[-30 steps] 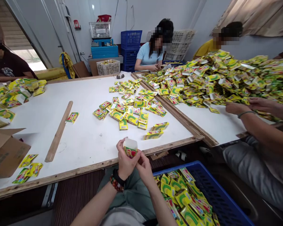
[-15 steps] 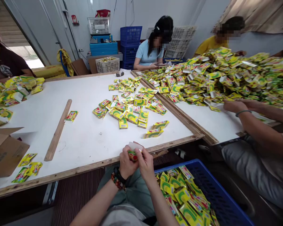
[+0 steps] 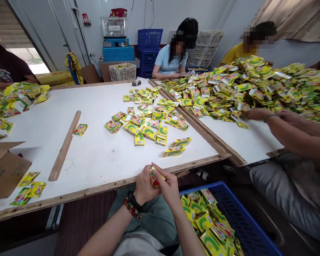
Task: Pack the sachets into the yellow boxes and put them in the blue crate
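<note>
Yellow foil sachet [image 3: 154, 179] sits between our two hands, held just past the near wooden edge of the bench [image 3: 69, 192], above our lap. Our left hand [image 3: 144, 186] is closed around one side of it, and our right hand [image 3: 169, 188] grips it from the other, with the fingers bent over its top. On our left wrist we wear a black band [image 3: 133, 200] and a beaded bracelet [image 3: 132, 209]. Just to our right, a blue plastic crate [image 3: 245, 220] holds a heap of similar sachets [image 3: 205, 222]. Across the white bench top lies a scattered group of sachets [image 3: 146, 124], with a wooden slat [image 3: 64, 145] to its left and a cardboard box [image 3: 5, 169] at the bench's near left corner. Past the wooden frame [image 3: 202, 131] at the bench's right edge, a much larger heap of sachets [image 3: 242, 92] covers the next bench, and a co-worker's hands [image 3: 258, 113] rest at its near edge, on our right.
</note>
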Demonstrator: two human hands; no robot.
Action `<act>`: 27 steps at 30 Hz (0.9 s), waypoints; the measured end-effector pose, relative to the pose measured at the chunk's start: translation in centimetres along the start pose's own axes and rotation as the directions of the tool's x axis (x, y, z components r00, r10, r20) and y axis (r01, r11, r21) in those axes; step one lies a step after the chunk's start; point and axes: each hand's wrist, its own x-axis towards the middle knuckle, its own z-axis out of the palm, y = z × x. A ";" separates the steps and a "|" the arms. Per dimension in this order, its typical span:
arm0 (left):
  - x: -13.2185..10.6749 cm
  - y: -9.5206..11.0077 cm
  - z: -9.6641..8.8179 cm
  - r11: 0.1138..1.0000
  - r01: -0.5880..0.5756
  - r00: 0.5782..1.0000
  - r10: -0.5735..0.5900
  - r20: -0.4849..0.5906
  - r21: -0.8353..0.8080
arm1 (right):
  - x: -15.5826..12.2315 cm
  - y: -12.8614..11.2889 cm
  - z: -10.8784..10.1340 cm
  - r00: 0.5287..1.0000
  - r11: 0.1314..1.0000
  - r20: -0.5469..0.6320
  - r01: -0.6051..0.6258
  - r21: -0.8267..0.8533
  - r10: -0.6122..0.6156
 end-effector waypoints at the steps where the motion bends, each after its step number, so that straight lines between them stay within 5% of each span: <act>1: 0.1 0.0 0.0 1.000 0.007 1.000 -0.007 0.002 -0.001 | 0.2 0.0 0.0 1.000 1.000 0.016 -0.010 0.007 0.010; 8: 0.5 0.1 -0.2 0.981 0.181 0.983 -0.179 0.042 -0.071 | 0.2 -0.8 -0.8 0.954 0.947 0.248 0.227 -0.225 -0.170; 14: 0.5 0.6 -0.5 0.990 0.084 0.996 -0.080 0.040 -0.109 | -0.3 -0.9 -0.7 0.916 0.889 0.308 0.348 -0.296 -0.256; 17: 0.1 1.6 -1.8 0.986 0.028 0.984 0.001 0.177 -0.161 | -1.9 -0.9 -3.5 0.945 0.848 0.258 0.299 -0.438 -0.200; 20: -0.6 2.5 -3.2 0.986 0.041 0.962 0.004 0.271 -0.160 | -2.9 -0.2 -8.2 0.991 0.634 0.118 0.132 -0.762 -0.064; 23: -0.8 2.9 -3.4 0.980 0.136 0.971 -0.102 0.217 -0.145 | -0.8 0.7 -10.8 0.988 0.424 0.061 0.116 -0.898 -0.142; 25: -0.6 3.1 -2.7 0.974 0.150 0.973 -0.115 0.198 -0.172 | 2.4 1.1 -10.5 0.972 0.441 0.059 0.156 -0.884 -0.226; 27: -0.2 3.1 -2.0 0.968 0.134 0.977 -0.093 0.193 -0.212 | 6.2 1.3 -9.2 0.971 0.577 0.039 0.173 -0.798 -0.236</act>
